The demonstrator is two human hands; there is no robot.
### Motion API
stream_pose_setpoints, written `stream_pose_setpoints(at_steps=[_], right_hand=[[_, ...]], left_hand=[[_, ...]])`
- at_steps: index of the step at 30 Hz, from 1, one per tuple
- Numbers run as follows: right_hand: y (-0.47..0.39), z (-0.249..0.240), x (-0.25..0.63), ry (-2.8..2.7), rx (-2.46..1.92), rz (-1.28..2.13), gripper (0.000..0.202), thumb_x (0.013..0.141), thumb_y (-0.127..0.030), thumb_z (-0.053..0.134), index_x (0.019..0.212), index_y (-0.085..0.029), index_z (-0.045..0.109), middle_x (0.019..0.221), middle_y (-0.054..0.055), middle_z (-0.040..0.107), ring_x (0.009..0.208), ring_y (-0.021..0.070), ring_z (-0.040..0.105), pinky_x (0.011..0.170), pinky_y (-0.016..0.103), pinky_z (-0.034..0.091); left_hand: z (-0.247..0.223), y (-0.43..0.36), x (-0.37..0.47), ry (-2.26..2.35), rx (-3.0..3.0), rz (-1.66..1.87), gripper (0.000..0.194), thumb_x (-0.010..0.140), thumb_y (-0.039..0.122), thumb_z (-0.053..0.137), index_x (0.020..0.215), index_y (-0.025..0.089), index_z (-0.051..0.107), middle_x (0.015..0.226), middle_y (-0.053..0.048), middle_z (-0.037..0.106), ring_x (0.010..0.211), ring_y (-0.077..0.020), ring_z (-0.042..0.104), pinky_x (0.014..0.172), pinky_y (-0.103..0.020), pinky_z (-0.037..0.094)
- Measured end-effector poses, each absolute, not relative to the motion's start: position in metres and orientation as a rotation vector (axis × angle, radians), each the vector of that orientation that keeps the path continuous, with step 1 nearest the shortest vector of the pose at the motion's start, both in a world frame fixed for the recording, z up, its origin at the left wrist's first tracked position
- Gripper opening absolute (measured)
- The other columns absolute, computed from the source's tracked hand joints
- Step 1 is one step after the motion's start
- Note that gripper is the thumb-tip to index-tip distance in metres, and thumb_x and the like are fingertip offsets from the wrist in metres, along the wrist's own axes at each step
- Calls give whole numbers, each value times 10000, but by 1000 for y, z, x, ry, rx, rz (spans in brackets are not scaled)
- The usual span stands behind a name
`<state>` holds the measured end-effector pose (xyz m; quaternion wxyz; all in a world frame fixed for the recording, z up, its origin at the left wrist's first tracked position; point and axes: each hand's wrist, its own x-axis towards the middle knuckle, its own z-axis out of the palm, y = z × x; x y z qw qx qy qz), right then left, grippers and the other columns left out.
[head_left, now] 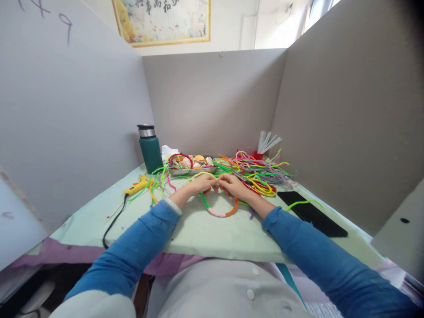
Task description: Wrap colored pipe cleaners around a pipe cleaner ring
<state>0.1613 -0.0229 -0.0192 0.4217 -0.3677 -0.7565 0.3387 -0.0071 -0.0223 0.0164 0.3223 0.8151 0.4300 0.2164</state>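
A ring wrapped in fuzzy green, pink and orange stems (217,213) hangs below my two hands, near the middle of the table. My left hand (204,182) pinches the upper part of the ring, its fingers curled. Touching it or nearly so, my right hand (229,183) is closed on the ring's top right side. The part between my fingertips is hidden. Behind my hands a pale yellow stem (198,175) curves. Scissors (240,177) lie just beyond my right hand, among colored stems.
A green bottle (150,150) and a yellow glue gun (136,187) with a black cord are at the left. Behind stands a metal tray (212,169) of shells. Piled stems (265,170), a red cup of glue sticks (259,155) and a black mat (311,214) are at the right.
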Motion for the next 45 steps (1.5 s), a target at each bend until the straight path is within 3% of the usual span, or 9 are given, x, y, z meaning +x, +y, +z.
stream_pose_setpoints(at_steps=[5,14,25,32,41,45], right_hand=[[-23,-19,161,-1897,-914,859,157,763,-324,474,781,-175,517,597,-35,489,411,50,383,367,164,306],[-23,-19,160,-1882,-915,879,152,773,-319,474,781,-173,512,600,-38,488,391,42,381,352,163,295],[-22,-20,159,-1854,-934,907,176,777,-344,484,800,-169,497,602,-44,503,374,36,384,352,161,307],[-21,-20,158,-1857,-976,876,204,770,-368,494,806,-168,502,588,-40,514,388,44,392,358,162,313],[-23,-19,159,-1901,-1005,825,274,794,-423,449,723,-162,493,539,-35,485,391,53,393,367,168,309],[-22,-19,159,-1913,-1005,816,289,792,-435,446,728,-159,503,537,-35,484,396,55,395,366,167,309]], left_hand=[[17,-23,-7,1115,2142,537,412,790,436,389,750,104,629,423,16,449,358,-65,369,362,-175,268],[15,-20,-8,1097,2144,553,440,789,468,388,752,96,620,432,10,459,356,-68,374,354,-180,268],[16,-21,-5,1215,2126,598,381,764,403,423,779,93,644,614,-36,606,366,-39,366,354,-163,260],[11,-15,-6,1250,2109,631,300,740,316,442,730,96,646,488,-4,535,353,-46,356,354,-166,254],[9,-9,-7,1163,2062,682,256,734,293,435,718,100,602,474,36,430,339,-36,310,338,-173,209],[10,-10,-8,1177,2050,674,269,736,321,447,718,98,597,490,30,448,346,-34,313,342,-173,218]])
